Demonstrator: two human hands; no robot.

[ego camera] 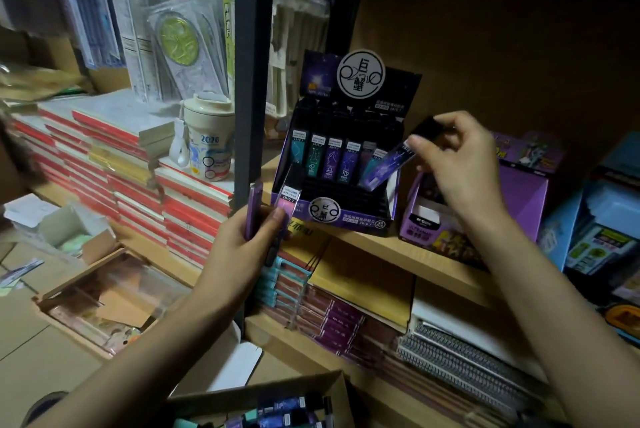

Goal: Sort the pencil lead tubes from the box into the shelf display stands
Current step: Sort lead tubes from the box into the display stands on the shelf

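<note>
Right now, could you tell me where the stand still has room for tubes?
The stand's front rows are bare, between the tube row and the front lip. It is crowded at that row's right end, where the right hand holds a tilted tube.

Left grip (242, 247) raised, curled round lead tubes (290, 197), thumb across them. Right grip (457, 164) higher, forearm extended, fingertips (415, 143) pinching one tube (384, 169) at its top.

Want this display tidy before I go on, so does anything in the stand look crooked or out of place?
Only one: the lead tube pinched by the right hand slants across the right end of the display stand, while the row of tubes beside it stands upright. It isn't seated yet.
</note>
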